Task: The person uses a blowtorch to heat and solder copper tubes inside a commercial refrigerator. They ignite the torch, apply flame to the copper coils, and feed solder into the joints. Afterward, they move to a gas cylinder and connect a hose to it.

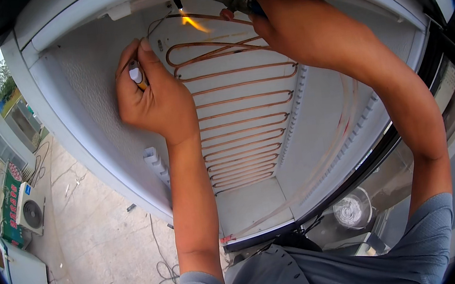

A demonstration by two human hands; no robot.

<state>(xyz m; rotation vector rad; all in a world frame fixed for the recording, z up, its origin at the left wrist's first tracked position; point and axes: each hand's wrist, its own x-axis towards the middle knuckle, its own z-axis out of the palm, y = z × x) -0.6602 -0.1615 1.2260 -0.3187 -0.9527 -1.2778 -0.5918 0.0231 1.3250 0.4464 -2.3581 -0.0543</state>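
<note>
My right hand (304,27) is closed around the handle of a gas torch (243,5). From its nozzle a yellow flame (195,23) burns beside the topmost copper tube at the back wall. Fingers of my left hand (163,101) pinch a thin metal rod (159,23), whose far end reaches up toward the tubing left of the flame. A small white and yellow lighter-like object (137,73) is tucked in the same hand. Below both hands, the bent copper coil (240,104) runs in rows along the white cabinet's back wall.
The white cabinet's left edge (100,172) and ribbed right wall (326,113) enclose my arms. Clear tubing (314,179) hangs on the right. A bucket (353,209) stands outside at the lower right. Cables (167,274) and an outdoor air-conditioner unit (30,209) lie or stand at the left.
</note>
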